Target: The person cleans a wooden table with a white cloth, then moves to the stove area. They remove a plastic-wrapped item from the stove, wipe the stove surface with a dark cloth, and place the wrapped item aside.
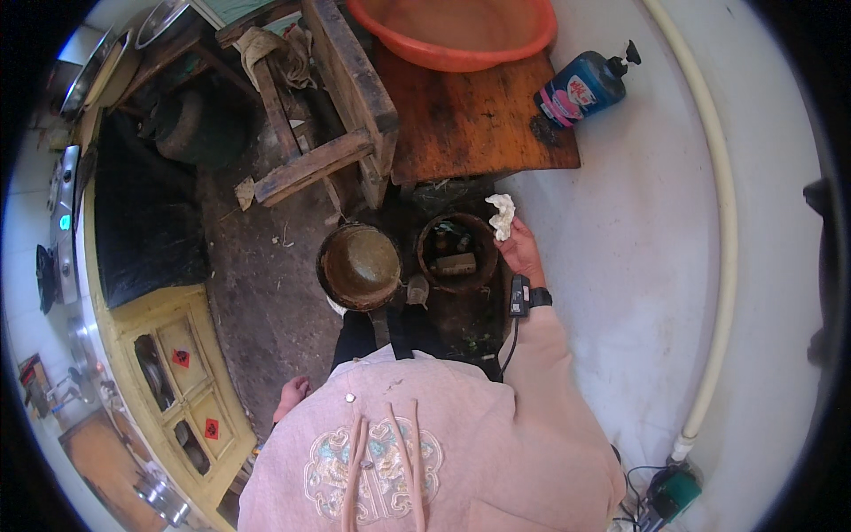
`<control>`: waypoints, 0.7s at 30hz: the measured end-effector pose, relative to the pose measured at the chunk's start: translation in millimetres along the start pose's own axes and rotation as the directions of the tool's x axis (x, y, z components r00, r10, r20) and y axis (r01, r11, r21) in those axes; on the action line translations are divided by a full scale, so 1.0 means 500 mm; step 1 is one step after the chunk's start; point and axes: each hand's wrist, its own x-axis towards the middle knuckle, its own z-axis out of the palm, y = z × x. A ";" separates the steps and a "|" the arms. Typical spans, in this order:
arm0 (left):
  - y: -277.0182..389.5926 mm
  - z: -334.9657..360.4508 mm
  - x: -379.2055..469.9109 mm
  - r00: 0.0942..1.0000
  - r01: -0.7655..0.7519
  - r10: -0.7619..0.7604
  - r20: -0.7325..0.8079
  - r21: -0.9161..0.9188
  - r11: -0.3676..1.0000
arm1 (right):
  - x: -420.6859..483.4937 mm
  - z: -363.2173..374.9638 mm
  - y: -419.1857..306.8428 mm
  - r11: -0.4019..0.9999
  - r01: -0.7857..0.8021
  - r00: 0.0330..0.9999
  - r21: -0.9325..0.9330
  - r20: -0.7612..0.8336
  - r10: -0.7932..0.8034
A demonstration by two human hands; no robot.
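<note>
My right hand (521,251) pinches a crumpled off-white wad (502,216) between thumb and fingers; it could be paper or cloth. That hand is beside the white wall, just right of a round, dark-rimmed bin (490,269) with a small box (455,265) and dark refuse inside. Low at my left side hangs my left hand (294,394), its fingers partly curled; whether they hold anything cannot be seen. A worn bucket (362,266), stained brown inside, stands in front of my legs, left of the bin.
Ahead, a wooden board (465,113) carries an orange-red basin (459,60) and a blue pump bottle (582,90). An upturned wooden stool (319,159) sits left of it. A yellow cabinet (179,312) lines the left, and a pale pipe (725,199) runs along the right wall.
</note>
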 end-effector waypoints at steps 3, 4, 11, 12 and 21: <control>-0.006 -0.005 0.018 0.997 -0.078 0.077 -0.025 -0.024 0.997 | -0.009 -0.007 0.010 0.999 0.004 1.000 -0.046 -0.023 -0.005; -0.008 -0.007 0.024 0.997 -0.078 0.077 -0.022 -0.026 0.997 | -0.013 -0.011 0.013 0.998 -0.009 0.999 -0.066 -0.053 0.006; -0.011 -0.001 0.034 0.994 -0.111 0.110 -0.024 -0.032 0.993 | -0.025 0.007 -0.006 0.996 0.076 0.989 -0.037 -0.125 -0.080; -0.012 0.000 0.029 0.995 -0.090 0.090 -0.035 -0.007 0.996 | -0.021 0.019 -0.017 0.986 0.121 0.982 -0.117 -0.128 -0.136; -0.068 0.009 0.016 0.996 -0.081 0.078 -0.036 -0.092 0.992 | 0.188 0.127 -0.099 0.654 0.447 0.787 -0.610 -0.078 -0.612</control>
